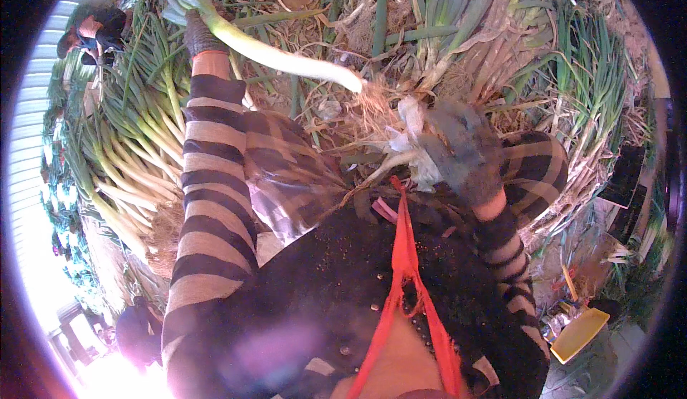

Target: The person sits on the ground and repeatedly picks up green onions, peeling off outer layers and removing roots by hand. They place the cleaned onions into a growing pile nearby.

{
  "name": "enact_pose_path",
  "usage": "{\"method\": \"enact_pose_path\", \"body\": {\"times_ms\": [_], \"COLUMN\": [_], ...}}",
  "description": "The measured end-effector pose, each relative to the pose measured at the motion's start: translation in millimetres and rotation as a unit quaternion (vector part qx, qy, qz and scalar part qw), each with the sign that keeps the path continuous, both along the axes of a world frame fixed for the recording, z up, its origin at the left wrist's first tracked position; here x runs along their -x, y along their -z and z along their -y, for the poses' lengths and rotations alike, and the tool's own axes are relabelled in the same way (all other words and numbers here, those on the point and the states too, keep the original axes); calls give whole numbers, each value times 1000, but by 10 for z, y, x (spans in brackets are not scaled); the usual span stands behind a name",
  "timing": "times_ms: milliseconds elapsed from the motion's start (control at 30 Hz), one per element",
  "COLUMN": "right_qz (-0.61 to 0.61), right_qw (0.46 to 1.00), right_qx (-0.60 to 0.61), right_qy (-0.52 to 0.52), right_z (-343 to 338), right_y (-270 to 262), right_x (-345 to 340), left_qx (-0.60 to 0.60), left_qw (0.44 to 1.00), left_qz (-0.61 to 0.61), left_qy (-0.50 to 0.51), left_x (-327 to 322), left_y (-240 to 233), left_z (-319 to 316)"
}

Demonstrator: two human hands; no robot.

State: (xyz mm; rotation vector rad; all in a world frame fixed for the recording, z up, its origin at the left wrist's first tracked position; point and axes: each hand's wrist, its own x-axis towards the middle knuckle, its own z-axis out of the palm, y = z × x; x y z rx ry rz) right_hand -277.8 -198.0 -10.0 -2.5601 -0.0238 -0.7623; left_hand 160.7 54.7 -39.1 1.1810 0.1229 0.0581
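My left hand (pixel 189 0), in a glove with a grey-brown cuff, reaches to the top left and grips a large spring onion (pixel 290 63) by its green upper part. Its white stem points right, ending in a tuft of tan roots (pixel 373 101). In front of my lap, my gloved right hand (pixel 464 146) is closed around pale, papery onion skins (pixel 424 160). A withered stalk (pixel 384 171) trails from these skins down to the left. The root tuft lies just left of my right hand, apart from its fingers.
Cleaned spring onions (pixel 134 173) lie piled at left, beyond my striped sleeve. Unpeeled spring onions (pixel 477 39) cover the ground ahead, with another heap (pixel 585 98) at right. A yellow container (pixel 579 335) sits at lower right. Other people (pixel 96 31) are at far left.
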Motion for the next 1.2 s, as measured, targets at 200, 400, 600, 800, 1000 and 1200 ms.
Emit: {"method": "enact_pose_path", "body": {"times_ms": [200,400,600,800,1000,1200], "right_qz": [-70,-155,-174,-132,-104,-265], "right_qw": [982,979,982,991,975,931], "right_qx": [-125,-85,63,19,-165,-226], "right_qy": [-125,-103,-38,-25,-105,-110], "right_z": [-301,-605,-645,-597,-327,-527], "right_y": [9,163,313,415,920,449], "right_x": [-1076,-1128,-1064,-1052,-1083,-1117], "left_qx": [-46,2,74,-7,-83,-172], "left_qw": [992,991,970,996,995,985], "left_qz": [93,47,95,38,16,13], "left_qy": [77,126,211,84,47,5], "left_x": [526,281,18,705,401,713], "left_y": [-326,-205,212,-291,-51,-261], "left_z": [439,422,350,692,726,846]}}
